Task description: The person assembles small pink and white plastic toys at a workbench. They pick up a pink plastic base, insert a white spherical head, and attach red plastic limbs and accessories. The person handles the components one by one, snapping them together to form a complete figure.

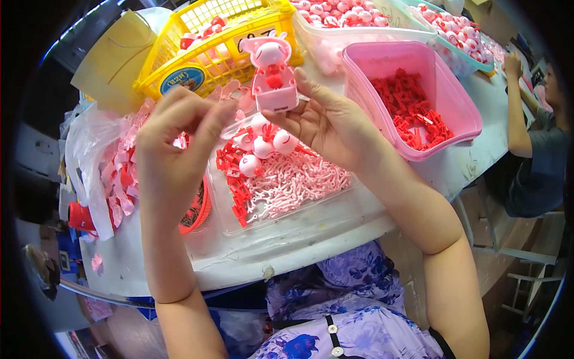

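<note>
My right hand (335, 122) grips a pink plastic toy case (276, 99) by its lower end, thumb on one side and fingers under it. A pig-like face is at its upper part and a red piece sits in the middle. To the left, my left hand (179, 128) is raised with thumb and fingertips pinched together, slightly blurred; whatever they hold, if anything, is too small to make out. Below both hands lies a clear shallow tray (287, 218) with thin pale pink pieces (293, 185), red plastic parts (239, 194) and several round white-and-pink heads (263, 146).
A yellow basket (233, 63) and a pink bin (463, 122) of red parts stand beyond the tray. More tubs hold round heads (344, 12). Pink parts (122, 179) pile up left, near a red-rimmed bowl (206, 209) of small dark pieces. Another person (538, 137) sits at the right.
</note>
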The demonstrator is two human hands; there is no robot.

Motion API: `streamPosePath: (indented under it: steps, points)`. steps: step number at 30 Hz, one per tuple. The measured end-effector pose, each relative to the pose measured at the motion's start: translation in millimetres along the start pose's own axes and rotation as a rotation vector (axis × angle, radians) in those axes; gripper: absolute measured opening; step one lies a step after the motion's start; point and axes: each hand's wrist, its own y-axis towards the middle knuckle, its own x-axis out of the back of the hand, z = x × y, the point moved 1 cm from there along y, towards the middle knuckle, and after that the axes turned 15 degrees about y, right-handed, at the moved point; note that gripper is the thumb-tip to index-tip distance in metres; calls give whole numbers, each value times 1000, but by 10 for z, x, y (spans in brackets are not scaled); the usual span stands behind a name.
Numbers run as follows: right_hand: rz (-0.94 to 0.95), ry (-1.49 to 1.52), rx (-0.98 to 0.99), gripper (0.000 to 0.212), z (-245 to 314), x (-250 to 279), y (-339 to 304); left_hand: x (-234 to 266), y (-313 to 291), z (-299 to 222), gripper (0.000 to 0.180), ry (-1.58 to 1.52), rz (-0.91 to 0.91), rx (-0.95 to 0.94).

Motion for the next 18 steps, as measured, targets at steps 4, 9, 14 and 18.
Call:
streamPosePath:
  steps: [4, 9, 14, 18]
  points:
    - [12, -10, 50, 36, 18, -7, 19, -208, -136, -50, 10, -7, 555, -127]
    - [29, -28, 46, 33, 23, 25, 12, -638, -316, 9, 15, 344, 598, -277]
    - [14, -44, 39, 39, -17, 15, 9, -616, -303, 70, 13, 276, 758, -249]
    - [20, -90, 29, 44, -36, 2, 0, -551, -320, 47, 12, 208, 737, -196]
